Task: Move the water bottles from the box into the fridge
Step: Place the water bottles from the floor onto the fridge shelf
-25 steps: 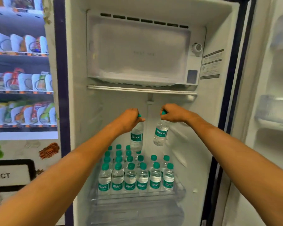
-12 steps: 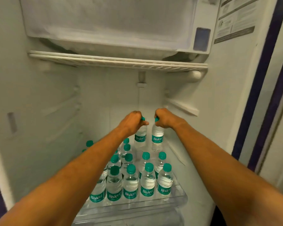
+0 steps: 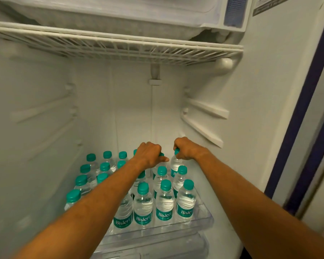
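Both my arms reach deep into the open fridge. My left hand (image 3: 150,154) grips the green cap of a clear water bottle (image 3: 156,170), mostly hidden behind the rows in front. My right hand (image 3: 185,148) grips the cap of a second bottle (image 3: 175,164), low at the back right of the clear shelf (image 3: 204,224). Several Bisleri bottles (image 3: 164,202) with green caps stand upright in rows on that shelf. Whether the two held bottles touch the shelf is hidden. The box is out of view.
A white wire rack (image 3: 120,47) spans the fridge above, under the frosted freezer compartment (image 3: 110,14). Shelf rails (image 3: 204,118) jut from the right wall. The fridge's dark blue edge (image 3: 303,113) runs down the right. A drawer (image 3: 157,247) lies below the shelf.
Both hands have lowered their bottles toward the back right of the shelf, behind the standing rows. My head has moved closer into the fridge.
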Motion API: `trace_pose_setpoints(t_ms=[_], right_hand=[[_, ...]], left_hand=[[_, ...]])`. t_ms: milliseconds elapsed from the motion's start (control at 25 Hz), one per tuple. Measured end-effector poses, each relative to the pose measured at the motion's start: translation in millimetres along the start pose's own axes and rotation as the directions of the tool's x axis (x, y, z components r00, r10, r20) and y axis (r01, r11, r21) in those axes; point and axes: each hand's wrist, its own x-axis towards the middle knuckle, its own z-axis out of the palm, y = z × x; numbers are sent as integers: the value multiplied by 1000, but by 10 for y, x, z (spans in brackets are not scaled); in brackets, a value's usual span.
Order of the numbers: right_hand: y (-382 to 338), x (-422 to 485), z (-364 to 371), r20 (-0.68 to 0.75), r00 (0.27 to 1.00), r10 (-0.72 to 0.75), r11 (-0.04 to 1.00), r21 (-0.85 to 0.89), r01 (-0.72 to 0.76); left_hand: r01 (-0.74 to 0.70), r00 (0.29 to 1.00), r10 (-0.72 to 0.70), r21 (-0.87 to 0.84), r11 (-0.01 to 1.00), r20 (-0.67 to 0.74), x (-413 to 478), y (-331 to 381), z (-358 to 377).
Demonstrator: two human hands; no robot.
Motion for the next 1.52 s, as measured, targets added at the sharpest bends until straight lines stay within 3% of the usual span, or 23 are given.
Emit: trace_pose_setpoints(t_ms=[560, 680, 840, 1000, 1280, 1520], right_hand=[[2, -142, 128, 27, 999, 40, 992, 115, -43], [-75, -357, 75, -99, 993, 70, 985, 163, -53], [-244, -814, 35, -357, 934, 11, 999, 34, 2], [-527, -1545, 88, -389, 921, -5, 999, -52, -16], [-1079, -3029, -8, -446, 895, 13, 998, -45, -37], [-1105, -3887, -369, -548, 836, -18, 998, -63, -20]], left_hand=[[15, 999, -12, -79, 997, 39, -167, 2, -98], [84, 992, -90, -73, 994, -84, -374, -33, -261], [179, 975, -185, -57, 982, -125, -896, -56, -461], [223, 960, -227, -44, 974, -163, -1670, -33, -740], [204, 932, -207, -42, 978, -299, -3148, 116, -1242], [205, 934, -195, 2, 979, -299, -3809, 114, -1467]])
